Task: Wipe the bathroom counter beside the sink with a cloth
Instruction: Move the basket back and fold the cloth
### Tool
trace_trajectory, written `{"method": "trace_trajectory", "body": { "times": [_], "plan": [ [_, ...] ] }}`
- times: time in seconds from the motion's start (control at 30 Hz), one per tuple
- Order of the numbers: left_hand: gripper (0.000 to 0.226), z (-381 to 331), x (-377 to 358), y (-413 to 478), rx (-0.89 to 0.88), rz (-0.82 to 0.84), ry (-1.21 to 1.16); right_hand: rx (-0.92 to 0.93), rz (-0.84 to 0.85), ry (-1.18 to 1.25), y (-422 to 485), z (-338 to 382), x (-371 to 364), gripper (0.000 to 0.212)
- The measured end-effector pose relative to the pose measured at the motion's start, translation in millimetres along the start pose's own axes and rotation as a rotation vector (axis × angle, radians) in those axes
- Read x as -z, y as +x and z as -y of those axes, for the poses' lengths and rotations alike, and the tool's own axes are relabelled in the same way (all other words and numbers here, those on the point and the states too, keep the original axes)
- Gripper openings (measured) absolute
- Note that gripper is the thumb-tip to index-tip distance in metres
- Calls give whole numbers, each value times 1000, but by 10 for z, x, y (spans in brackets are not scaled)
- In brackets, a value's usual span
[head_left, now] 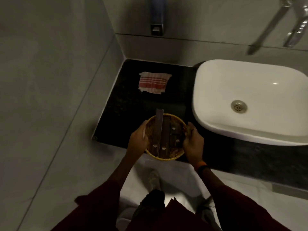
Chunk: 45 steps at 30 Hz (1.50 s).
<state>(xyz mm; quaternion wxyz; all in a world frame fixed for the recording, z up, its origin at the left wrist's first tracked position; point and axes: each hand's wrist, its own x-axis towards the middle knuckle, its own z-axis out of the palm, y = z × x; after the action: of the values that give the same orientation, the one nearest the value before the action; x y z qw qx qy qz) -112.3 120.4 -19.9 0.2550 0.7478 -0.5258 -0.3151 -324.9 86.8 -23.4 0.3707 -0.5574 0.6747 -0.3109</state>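
Note:
A white cloth with red stripes (pixel 154 82) lies folded on the black counter (pixel 126 104), toward the back wall and left of the white sink (pixel 250 100). A round wicker basket (pixel 173 155) with dark boxed items in it is at the counter's front edge. My left hand (pixel 139 139) grips its left rim and my right hand (pixel 193 142) grips its right rim. Whether the basket rests on the counter or is lifted just above it cannot be told. Neither hand touches the cloth.
A grey tiled wall closes the counter on the left and at the back. A wall-mounted dispenser (pixel 157 15) hangs above the back edge. A chrome tap (pixel 295 30) sits above the sink. Below the counter's front edge are the pale floor and my shoes.

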Motion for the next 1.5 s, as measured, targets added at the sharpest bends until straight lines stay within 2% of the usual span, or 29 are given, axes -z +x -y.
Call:
{"method": "trace_trajectory", "body": {
  "times": [0.17, 0.43, 0.57, 0.67, 0.77, 0.93, 1.0, 1.07, 1.17, 1.27, 1.33, 1.4, 1.5],
  "plan": [
    [57, 366, 495, 621, 106, 52, 33, -50, 16, -24, 260, 486, -618, 46],
    [52, 431, 598, 926, 3, 95, -94, -112, -83, -62, 444, 703, -852, 38],
    [55, 444, 596, 1064, 103, 28, -150, -142, -152, -160, 504, 770, -812, 37],
    [49, 339, 635, 1540, 157, -65, -169, -41, -186, -186, 797, 911, -824, 31],
    [40, 177, 674, 2175, 110, -112, -162, -39, -139, -163, 1321, 1078, -965, 27],
    [36, 49, 482, 3100, 92, -39, -89, -213, 49, -152, 2278, 1177, -1362, 44],
    [41, 24, 368, 3307, 155, -26, -96, -238, 72, -234, 2451, 1153, -1518, 51],
    [44, 6, 303, 3407, 262, 16, -79, -240, 66, -262, 2496, 1142, -1590, 46],
    [36, -59, 324, 3334, 311, 169, -150, -244, 59, -259, 2438, 1160, -1455, 33],
    [27, -281, 413, 3044, 254, 212, -356, -182, 7, -204, 2289, 1251, -1063, 31],
    [26, -489, 481, 2874, 199, 231, -551, -122, -44, -87, 2176, 1322, -741, 30],
    [25, -888, 462, 2684, 123, 262, -632, -110, -100, 64, 2076, 1348, -220, 27],
    [23, -1300, 376, 2476, 79, 301, -654, -231, -86, 343, 2010, 1270, 312, 10]
  ]
}}
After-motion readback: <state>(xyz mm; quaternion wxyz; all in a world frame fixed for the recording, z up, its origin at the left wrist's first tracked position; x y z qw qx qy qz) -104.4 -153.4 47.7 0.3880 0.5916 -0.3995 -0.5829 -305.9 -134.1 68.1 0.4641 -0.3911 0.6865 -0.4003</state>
